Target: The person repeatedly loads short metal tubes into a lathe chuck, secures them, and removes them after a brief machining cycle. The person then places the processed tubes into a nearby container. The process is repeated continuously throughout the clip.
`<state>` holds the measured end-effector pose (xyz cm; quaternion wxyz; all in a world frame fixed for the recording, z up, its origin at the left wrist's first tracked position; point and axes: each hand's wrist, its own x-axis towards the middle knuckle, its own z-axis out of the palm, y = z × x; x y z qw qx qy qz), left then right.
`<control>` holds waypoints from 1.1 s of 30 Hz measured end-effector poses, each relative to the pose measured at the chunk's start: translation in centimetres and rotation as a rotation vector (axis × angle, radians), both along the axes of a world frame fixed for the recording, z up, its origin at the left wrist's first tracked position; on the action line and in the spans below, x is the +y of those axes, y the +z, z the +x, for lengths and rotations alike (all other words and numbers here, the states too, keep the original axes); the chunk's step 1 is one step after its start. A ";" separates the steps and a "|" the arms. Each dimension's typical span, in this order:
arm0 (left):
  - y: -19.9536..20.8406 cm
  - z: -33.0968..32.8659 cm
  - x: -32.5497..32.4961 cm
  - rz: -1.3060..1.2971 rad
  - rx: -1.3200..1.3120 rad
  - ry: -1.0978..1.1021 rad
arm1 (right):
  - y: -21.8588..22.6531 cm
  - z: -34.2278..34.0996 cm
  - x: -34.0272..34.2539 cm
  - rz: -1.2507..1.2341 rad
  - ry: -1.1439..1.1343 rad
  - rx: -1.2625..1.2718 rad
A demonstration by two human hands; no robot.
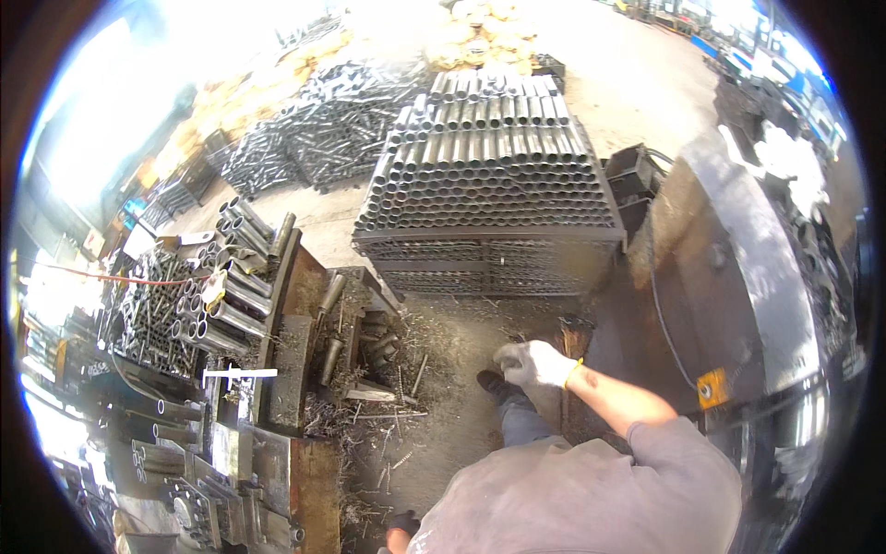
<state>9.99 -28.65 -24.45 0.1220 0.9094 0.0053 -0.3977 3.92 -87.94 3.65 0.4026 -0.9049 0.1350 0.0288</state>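
Observation:
My right hand (535,363), in a white glove with a yellow cuff, hangs over the floor near my dark shoe (489,380). Its fingers look loosely curled, and nothing shows in them. At the lower edge, a bit of skin with a dark covering (402,523) appears where my left arm would be; its fingers cannot be made out. To the left is a workbench (293,369) bearing several metal tubes (242,309). Ahead stands a large metal rack (489,235) stacked with rows of cut steel tubes (489,143).
Metal shavings and loose offcuts (397,415) litter the floor by the bench. A machine (212,499) with clamps stands lower left. At right are a large metal bin (692,268) and a yellow control box (712,389) on a cable. Heaped tube pieces (323,120) lie farther back.

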 end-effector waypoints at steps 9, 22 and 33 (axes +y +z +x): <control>2.5 4.9 -15.5 -0.220 -0.035 0.044 | 5.5 33.3 -24.0 -0.651 0.128 -0.175; 11.8 13.4 -33.6 -0.402 0.034 0.499 | -1.0 51.3 -29.0 -1.631 0.742 0.532; 3.5 5.6 -26.3 -0.315 -0.025 0.762 | 1.3 54.0 -37.4 -1.478 0.608 0.064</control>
